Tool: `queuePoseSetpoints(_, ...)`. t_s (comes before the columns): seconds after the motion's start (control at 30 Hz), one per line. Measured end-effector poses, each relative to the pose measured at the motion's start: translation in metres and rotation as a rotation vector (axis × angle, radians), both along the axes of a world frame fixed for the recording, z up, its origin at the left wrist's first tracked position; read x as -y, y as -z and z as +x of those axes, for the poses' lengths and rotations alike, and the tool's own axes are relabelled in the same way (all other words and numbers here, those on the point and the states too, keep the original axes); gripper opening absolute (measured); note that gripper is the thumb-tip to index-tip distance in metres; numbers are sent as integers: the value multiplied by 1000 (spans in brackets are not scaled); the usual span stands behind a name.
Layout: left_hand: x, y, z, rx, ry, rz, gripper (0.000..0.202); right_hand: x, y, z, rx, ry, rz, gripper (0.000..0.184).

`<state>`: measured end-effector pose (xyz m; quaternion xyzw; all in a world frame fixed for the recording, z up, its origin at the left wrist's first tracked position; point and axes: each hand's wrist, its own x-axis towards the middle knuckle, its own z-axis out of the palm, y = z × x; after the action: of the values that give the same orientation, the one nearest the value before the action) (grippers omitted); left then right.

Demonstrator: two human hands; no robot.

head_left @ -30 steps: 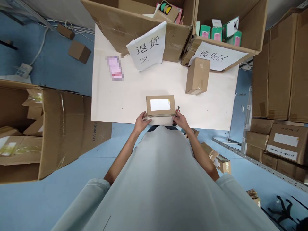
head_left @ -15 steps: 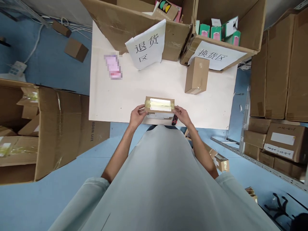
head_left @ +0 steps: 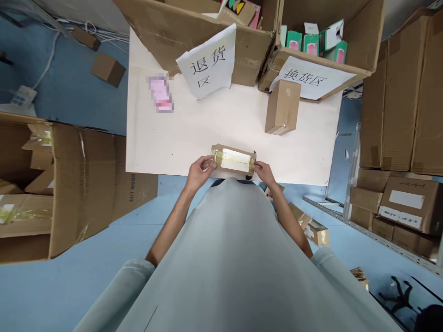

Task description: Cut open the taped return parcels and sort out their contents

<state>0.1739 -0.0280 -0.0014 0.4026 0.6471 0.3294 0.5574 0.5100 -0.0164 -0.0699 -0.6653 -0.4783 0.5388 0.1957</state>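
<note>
I hold a small flat cardboard parcel [head_left: 232,161] above the near edge of the white table [head_left: 180,133]. It has a white label and a strip of yellowish tape along its upper face. My left hand [head_left: 198,171] grips its left end, fingers curled round the edge. My right hand [head_left: 265,171] grips its right end the same way. A dark tool with a red part lay under the parcel's right end earlier; only a dark tip shows there now.
A second small cardboard box [head_left: 282,107] stands at the table's back right. Two large open cartons with paper signs [head_left: 207,68] [head_left: 309,78] sit at the back. A large open carton [head_left: 62,184] stands on the floor left; stacked boxes [head_left: 398,138] fill shelves right.
The parcel lay flat on the table one second ago. Both hands have lifted and turned it, so its taped face now points up, slightly tilted.
</note>
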Motion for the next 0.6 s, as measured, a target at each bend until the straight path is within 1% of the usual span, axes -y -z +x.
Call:
queuePoseSetpoints(0.1,-2,-27,20,0,147,61,46,6,-2,16,11,24,-7,41)
queuePoseSetpoints(0.17,-1,-41,35,4,223,74,47,11,-3,22,20,38,-15,42)
queuePoseSetpoints(0.23,0,-51,48,-17,272,95,45,15,-4,24,24,48,-21,43)
queuePoseSetpoints(0.3,0,-55,57,-57,300,128,40,18,-4,24,22,56,-23,43)
queuePoseSetpoints(0.37,-1,-56,60,-89,308,160,38,19,-4,22,15,62,-21,44)
queuePoseSetpoints(0.47,-5,-50,57,-123,278,211,40,14,-6,21,-3,67,-8,50)
queuePoseSetpoints(0.53,-10,-42,52,-147,241,237,44,6,-8,20,-18,72,15,55)
queuePoseSetpoints(0.6,-16,-30,45,-175,205,239,47,-4,-12,18,-36,76,55,61)
